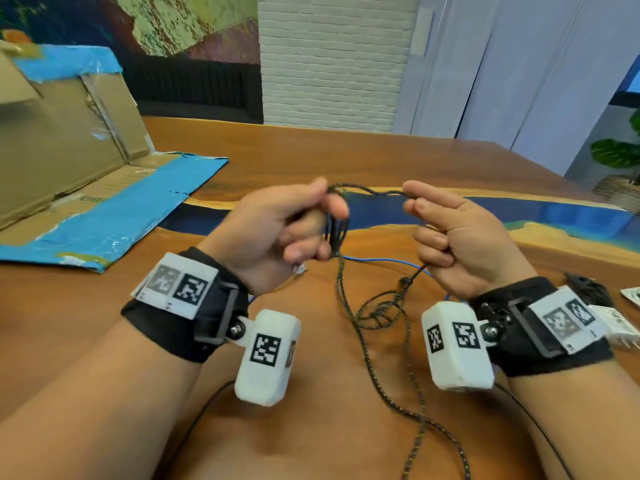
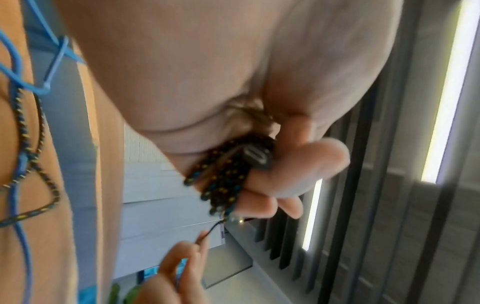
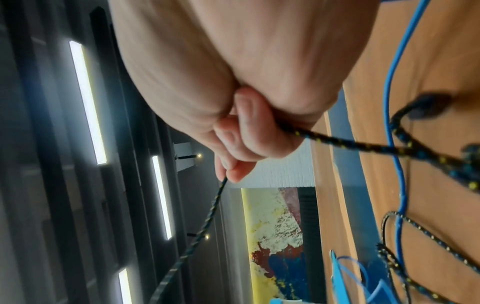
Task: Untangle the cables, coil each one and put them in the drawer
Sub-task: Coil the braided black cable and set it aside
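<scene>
- The left hand (image 1: 277, 230) gripped several loops of the braided cable (image 1: 346, 299), raised above the table (image 1: 346, 154).
- The right hand (image 1: 460, 237) pinched the strand running between the hands.
- Its loose, tangled length trailed near, crossing a blue cable (image 1: 381, 260).
- Cardboard (image 1: 69, 140) lay far left.

braided cable (image 1: 408, 393) cut off below, blue cable (image 1: 384, 260) mostly hidden behind hands
</scene>
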